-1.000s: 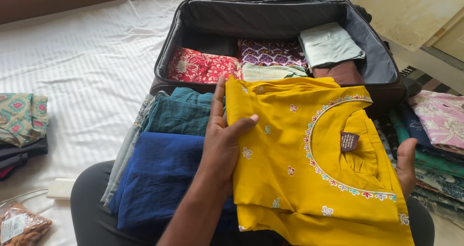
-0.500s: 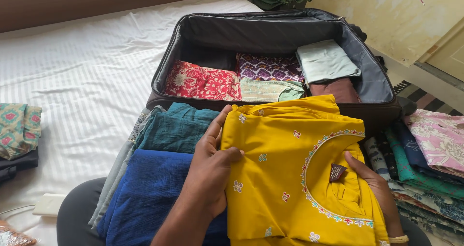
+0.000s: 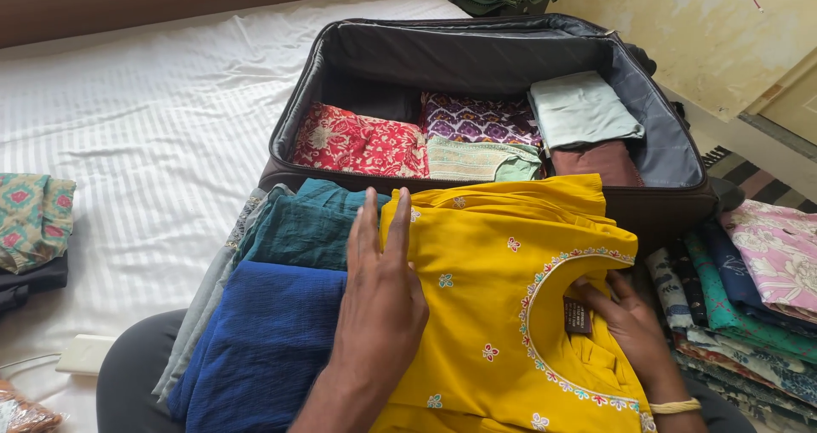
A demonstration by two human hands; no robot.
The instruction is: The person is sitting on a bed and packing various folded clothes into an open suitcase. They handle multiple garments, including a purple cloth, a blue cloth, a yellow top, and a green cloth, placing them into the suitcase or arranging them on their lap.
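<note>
Your left hand (image 3: 380,292) lies flat and open on the left edge of the folded yellow embroidered cotton tunic (image 3: 502,314) on your lap, while your right hand (image 3: 634,335) rests open-fingered inside its neckline at 3 o'clock. A folded blue and teal garment stack (image 3: 272,314) sits at 9 o'clock, and the open black fabric suitcase (image 3: 485,58) at 12 o'clock on the white striped bed (image 3: 136,118).

Two bare hands, both resting palm down.
The left hand (image 3: 380,301) lies flat, fingers straight and together; the right hand (image 3: 631,331) seems loosely curled, a bangle at its wrist.
</note>
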